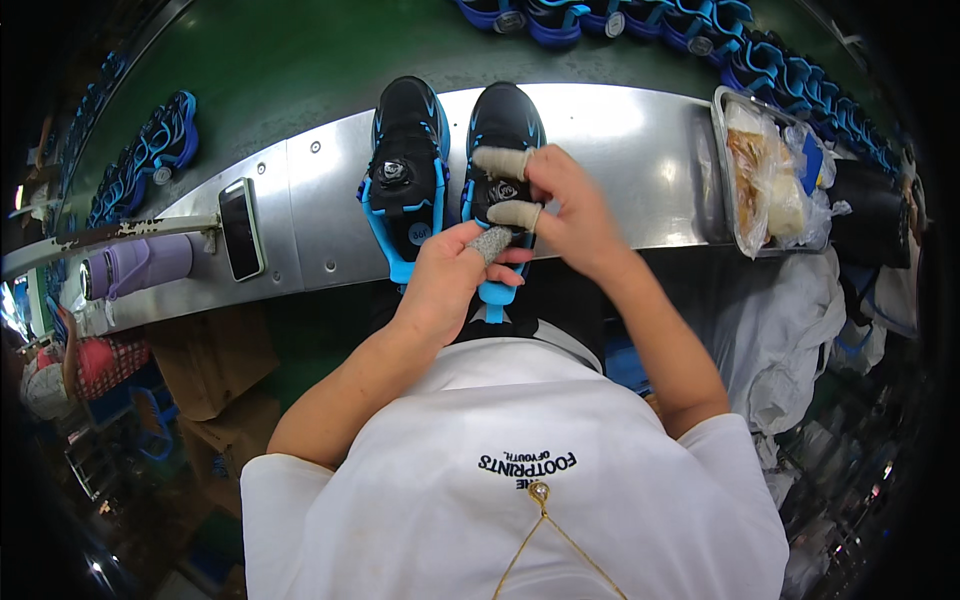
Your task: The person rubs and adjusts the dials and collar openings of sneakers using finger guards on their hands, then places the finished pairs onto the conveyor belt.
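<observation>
Two black sneakers with bright blue trim and round dials on their tongues lie side by side, toes pointing away from me. The left sneaker stands untouched. On the right sneaker, my left hand grips the tongue and collar, its thumb in a grey finger sleeve pressed on top and its fingers partly hidden underneath. My right hand reaches over the same sneaker from the right. Its thumb and a finger, both in beige finger cots, are stretched apart on either side of the dial.
The sneakers rest on a curved metal ledge along a green surface. A phone and a purple bottle are at left; a tray of plastic-wrapped items is at right. More sneakers line the far side.
</observation>
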Tool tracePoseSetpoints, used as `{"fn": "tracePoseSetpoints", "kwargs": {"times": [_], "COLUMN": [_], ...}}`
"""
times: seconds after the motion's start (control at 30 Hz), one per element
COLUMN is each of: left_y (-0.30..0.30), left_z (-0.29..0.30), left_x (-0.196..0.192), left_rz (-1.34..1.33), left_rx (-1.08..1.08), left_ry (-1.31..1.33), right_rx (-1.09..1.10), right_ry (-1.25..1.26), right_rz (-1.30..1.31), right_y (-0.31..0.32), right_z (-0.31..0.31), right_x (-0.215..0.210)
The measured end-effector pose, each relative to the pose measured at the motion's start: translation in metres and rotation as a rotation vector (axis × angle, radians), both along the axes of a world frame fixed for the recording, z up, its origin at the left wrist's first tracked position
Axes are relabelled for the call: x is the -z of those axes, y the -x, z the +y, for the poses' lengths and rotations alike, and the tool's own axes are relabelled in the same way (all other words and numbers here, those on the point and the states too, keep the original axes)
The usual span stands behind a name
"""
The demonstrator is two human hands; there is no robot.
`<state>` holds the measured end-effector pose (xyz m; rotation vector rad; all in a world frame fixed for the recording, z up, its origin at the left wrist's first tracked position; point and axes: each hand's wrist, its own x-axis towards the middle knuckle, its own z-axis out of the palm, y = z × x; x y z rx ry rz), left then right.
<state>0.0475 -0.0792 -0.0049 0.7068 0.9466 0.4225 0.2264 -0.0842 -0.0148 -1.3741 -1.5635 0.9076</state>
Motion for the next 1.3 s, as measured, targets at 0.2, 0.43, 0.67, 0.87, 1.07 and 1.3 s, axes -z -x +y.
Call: {"fn": "tracePoseSetpoints", "kwargs": {"times": [0.2, 0.43, 0.67, 0.87, 1.07, 1.3], "left_y": [-0.001, 0.000, -0.004, 0.001, -0.003, 0.020], "left_z": [-0.002, -0.002, -0.006, -0.001, -0.009, 0.013], "left_x": [-0.003, -0.002, 0.002, 0.000, 0.004, -0.041], "left_rz": [-0.005, -0.027, -0.005, -0.021, -0.027, 0.224], "left_rx": [-0.037, -0.034, -0.062, -0.018, -0.086, 0.284], "left_ry": [0.015, 0.000, 0.002, 0.015, -0.025, -0.132], "right_rx": [-0.242, -0.075, 0.024, -0.045, 0.007, 0.200], "right_ry": [0.138, 0.005, -0.118, -0.033, -0.148, 0.045], "right_rz": [0.121, 0.053, -0.099, 0.055, -0.092, 0.069], "right_y": [-0.009, 0.001, 0.009, 0.001, 0.011, -0.038], "right_z": [0.013, 0.007, -0.002, 0.007, -0.001, 0.002], "right_x": [-0.014, -0.003, 0.008, 0.002, 0.012, 0.018]}}
